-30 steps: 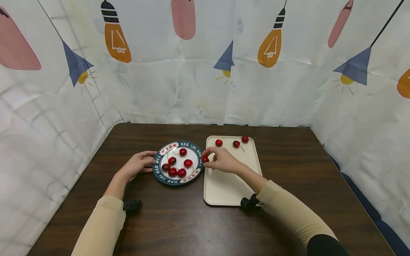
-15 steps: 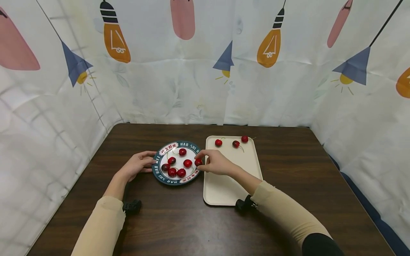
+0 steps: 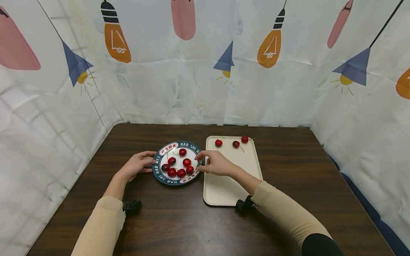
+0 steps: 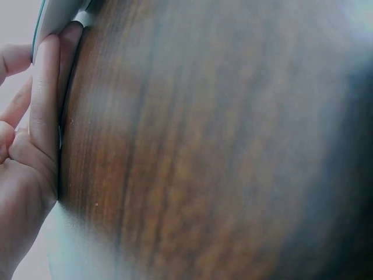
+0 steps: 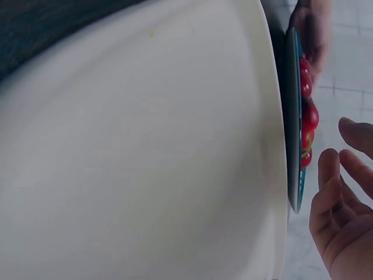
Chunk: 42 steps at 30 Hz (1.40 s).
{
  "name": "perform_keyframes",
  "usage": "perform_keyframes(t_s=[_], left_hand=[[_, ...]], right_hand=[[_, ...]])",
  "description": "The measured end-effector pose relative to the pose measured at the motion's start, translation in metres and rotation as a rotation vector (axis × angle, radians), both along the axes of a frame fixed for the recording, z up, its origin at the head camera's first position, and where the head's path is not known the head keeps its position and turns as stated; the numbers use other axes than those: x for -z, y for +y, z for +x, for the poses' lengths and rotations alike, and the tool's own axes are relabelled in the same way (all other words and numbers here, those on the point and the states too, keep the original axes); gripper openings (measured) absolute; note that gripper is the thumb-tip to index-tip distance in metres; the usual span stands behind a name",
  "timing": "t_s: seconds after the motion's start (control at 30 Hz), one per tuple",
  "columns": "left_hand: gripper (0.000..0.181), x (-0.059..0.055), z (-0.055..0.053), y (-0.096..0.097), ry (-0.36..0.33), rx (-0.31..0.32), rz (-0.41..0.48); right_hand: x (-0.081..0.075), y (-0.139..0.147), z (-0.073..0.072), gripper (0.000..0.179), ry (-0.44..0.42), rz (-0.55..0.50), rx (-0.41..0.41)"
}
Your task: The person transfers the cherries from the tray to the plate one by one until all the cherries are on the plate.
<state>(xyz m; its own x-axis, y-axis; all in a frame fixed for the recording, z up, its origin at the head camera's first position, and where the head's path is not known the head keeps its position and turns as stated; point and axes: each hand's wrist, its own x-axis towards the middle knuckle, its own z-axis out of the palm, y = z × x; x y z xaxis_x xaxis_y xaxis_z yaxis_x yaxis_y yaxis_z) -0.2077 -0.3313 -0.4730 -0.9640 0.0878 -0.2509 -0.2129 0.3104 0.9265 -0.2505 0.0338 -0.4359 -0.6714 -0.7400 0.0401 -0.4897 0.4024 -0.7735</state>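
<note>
A round plate point(image 3: 173, 182) with a dark teal, lettered rim holds several red cherries, some with stems. My left hand point(image 3: 138, 165) holds its left edge; in the left wrist view the plate's rim point(image 4: 53, 17) sits between the fingers point(image 4: 45, 87). Over the right rim is my right hand point(image 3: 219, 164), thumb and index finger spread apart with nothing between them. Just off those fingertips a cherry point(image 3: 190, 170) lies on the plate's right side. In the right wrist view the loosely bent right hand point(image 5: 349, 216) faces the cherries point(image 5: 310, 116).
A cream rectangular tray point(image 3: 221, 190) lies right of the plate, under my right forearm. Near its far edge are three cherries: one at left point(image 3: 218, 143), a darker one point(image 3: 236, 144) and one at the corner point(image 3: 245, 139). A printed curtain point(image 3: 198, 92) stands behind the brown table point(image 3: 179, 227).
My right hand moved left from the tray's edge to the plate with a cherry and let it go. That cherry now lies on the plate. The left hand stayed at the rim.
</note>
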Motion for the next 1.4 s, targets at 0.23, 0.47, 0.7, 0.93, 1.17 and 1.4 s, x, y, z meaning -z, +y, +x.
perform_keyframes(t_s=[0.23, 0.47, 0.7, 0.93, 1.17, 1.4], left_hand=[[0.056, -0.001, 0.000, 0.000, 0.001, -0.001, -0.001], [0.055, 0.001, 0.000, -0.001, 0.004, 0.000, 0.004], [0.056, 0.001, 0.000, -0.001, 0.010, -0.001, -0.001], [0.056, 0.001, 0.000, 0.000, 0.009, -0.002, -0.003], [0.055, 0.000, 0.001, 0.000, 0.006, -0.006, -0.005], [0.055, -0.001, 0.001, 0.001, 0.000, -0.011, -0.009]], right_hand=[[0.005, 0.014, -0.005, 0.035, -0.010, -0.018, 0.021], [0.006, 0.029, -0.009, 0.032, -0.004, -0.005, 0.067], [0.005, 0.044, -0.015, 0.033, -0.024, 0.003, 0.120], [0.004, 0.060, -0.021, 0.033, -0.015, 0.020, 0.167], [0.002, 0.075, -0.029, 0.034, -0.008, 0.014, 0.198], [0.000, 0.089, -0.034, 0.034, -0.012, -0.004, 0.246]])
